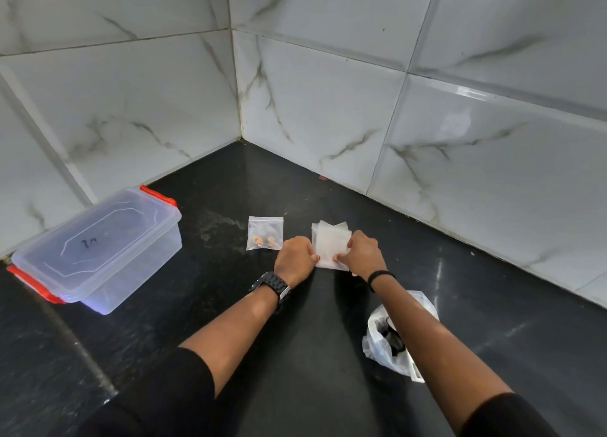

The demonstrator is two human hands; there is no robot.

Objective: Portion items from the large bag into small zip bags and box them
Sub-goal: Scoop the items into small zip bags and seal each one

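A small stack of empty clear zip bags [330, 243] lies on the black counter [230, 298]. My left hand [294, 260] pinches its left edge and my right hand [364, 253] pinches its near right edge. To the left lies a small zip bag [264, 233] holding a few orange-tan pieces. The large crumpled clear bag [391, 336] with dark contents sits under my right forearm. A clear plastic box [98, 249] with red clips stands at the left, its lid on.
Marble-patterned tiled walls [328, 108] meet in a corner behind the counter. A small red speck [323, 177] lies at the foot of the right wall.
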